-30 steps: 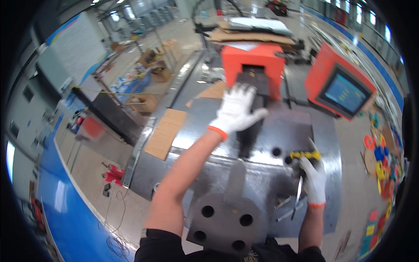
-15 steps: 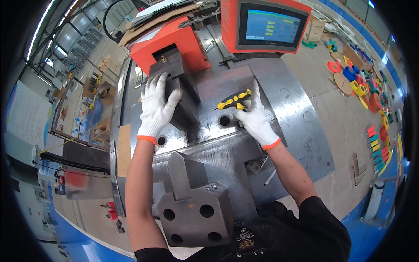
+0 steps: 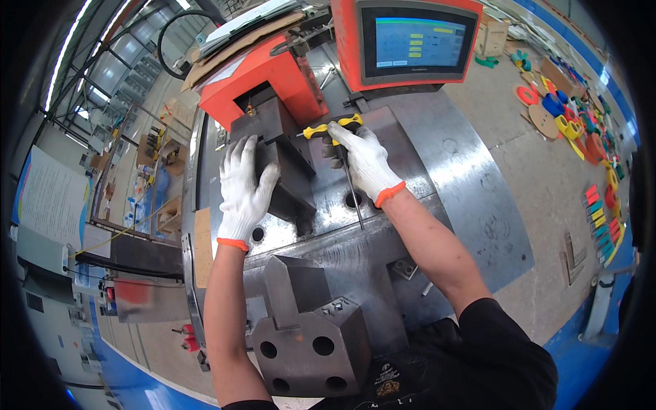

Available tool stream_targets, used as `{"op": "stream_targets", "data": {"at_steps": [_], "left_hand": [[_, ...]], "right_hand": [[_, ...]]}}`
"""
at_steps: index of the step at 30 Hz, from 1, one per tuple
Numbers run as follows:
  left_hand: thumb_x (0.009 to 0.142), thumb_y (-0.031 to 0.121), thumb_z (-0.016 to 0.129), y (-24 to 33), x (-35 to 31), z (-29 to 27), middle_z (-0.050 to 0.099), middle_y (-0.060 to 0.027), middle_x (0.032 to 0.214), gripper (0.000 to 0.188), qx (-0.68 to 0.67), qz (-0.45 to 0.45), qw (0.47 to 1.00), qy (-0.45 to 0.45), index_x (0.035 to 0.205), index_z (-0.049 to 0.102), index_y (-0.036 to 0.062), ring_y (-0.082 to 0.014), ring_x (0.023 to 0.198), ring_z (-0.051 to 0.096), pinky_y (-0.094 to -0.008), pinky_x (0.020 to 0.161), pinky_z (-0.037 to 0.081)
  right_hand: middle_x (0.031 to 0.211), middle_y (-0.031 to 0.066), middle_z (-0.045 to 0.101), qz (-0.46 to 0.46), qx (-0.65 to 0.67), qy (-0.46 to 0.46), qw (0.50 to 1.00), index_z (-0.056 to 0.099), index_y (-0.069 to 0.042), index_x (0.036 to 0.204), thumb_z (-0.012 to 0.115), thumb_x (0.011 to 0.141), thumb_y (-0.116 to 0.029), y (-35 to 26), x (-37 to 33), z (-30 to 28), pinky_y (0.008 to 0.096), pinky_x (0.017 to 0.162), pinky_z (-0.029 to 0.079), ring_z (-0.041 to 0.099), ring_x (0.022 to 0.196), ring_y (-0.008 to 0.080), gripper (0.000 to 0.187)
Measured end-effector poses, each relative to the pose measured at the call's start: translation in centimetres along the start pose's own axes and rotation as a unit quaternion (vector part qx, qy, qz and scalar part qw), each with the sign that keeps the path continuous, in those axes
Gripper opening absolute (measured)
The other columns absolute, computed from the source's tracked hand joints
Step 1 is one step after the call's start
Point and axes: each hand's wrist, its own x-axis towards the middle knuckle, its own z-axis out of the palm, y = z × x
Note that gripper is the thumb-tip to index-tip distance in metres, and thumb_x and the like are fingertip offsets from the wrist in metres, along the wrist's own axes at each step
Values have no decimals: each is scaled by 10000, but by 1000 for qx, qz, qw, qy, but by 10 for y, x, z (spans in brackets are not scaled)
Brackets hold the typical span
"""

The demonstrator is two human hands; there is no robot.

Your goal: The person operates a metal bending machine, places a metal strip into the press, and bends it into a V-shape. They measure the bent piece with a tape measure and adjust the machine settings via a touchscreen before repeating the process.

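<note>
My left hand (image 3: 242, 188), in a white knitted glove with an orange cuff, lies on the left side of a dark steel block (image 3: 295, 183), its fingers stretched out and the thumb apart. Gloved alike, my right hand (image 3: 365, 160) grips a T-handle hex key (image 3: 316, 131) by its yellow and black crossbar. The key's long thin shaft hangs below the hand, slanting toward me over the steel machine table (image 3: 328, 217), close to a round hole (image 3: 352, 199). Whether its tip touches the metal I cannot tell.
Beyond the block stands a red housing (image 3: 222, 102); a red-framed screen (image 3: 418, 49) is at the far right of the table. Nearest me is a large steel die block (image 3: 307, 352) with several round holes. Coloured parts (image 3: 567, 126) lie on the floor at right.
My right hand has moved left and away from me, turning the hex key so that its shaft now shows pointing down toward me. The left hand stays on the block.
</note>
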Motion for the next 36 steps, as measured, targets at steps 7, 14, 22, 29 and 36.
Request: {"op": "stream_targets", "data": {"at_steps": [7,14,22,29,36], "left_hand": [[944,448,639,3,-4,0,508,-240,1490,713,-6,-14,1000,-2,1497,482,27,-463,1431,410,-563,1204,283],[958,502,612,4,-6,-2,502,-253,1488,731,-10,-8,1000,-1,1501,480,30,-461,1432,409,-572,1204,280],[946,526,619,10,-11,-5,494,-260,1495,758,-14,-16,1000,-6,1503,478,31,-468,1423,413,-560,1200,296],[935,561,632,12,-12,-8,501,-264,1481,787,-2,-3,1000,1,1488,485,21,-465,1406,430,-561,1177,320],[969,504,586,16,-17,-11,516,-253,1477,715,-9,-11,1000,12,1487,488,21,-470,1412,434,-543,1191,330]], "right_hand": [[1018,56,687,14,14,-34,999,602,-50,1210,752,977,-264,11,5,8,300,615,551,697,759,144,350],[1045,71,700,32,19,-137,990,609,-37,1242,763,977,-258,12,22,-14,332,717,588,718,829,176,378],[991,136,728,62,-25,-106,992,643,28,1192,681,1023,-290,-14,3,9,339,671,623,744,825,212,362],[938,178,731,133,72,-10,988,644,51,1104,584,1058,-303,-13,-2,41,356,600,619,741,738,241,362],[884,101,659,-35,-201,97,974,547,7,1391,677,982,-314,-5,4,30,293,522,542,649,616,144,536]]}}
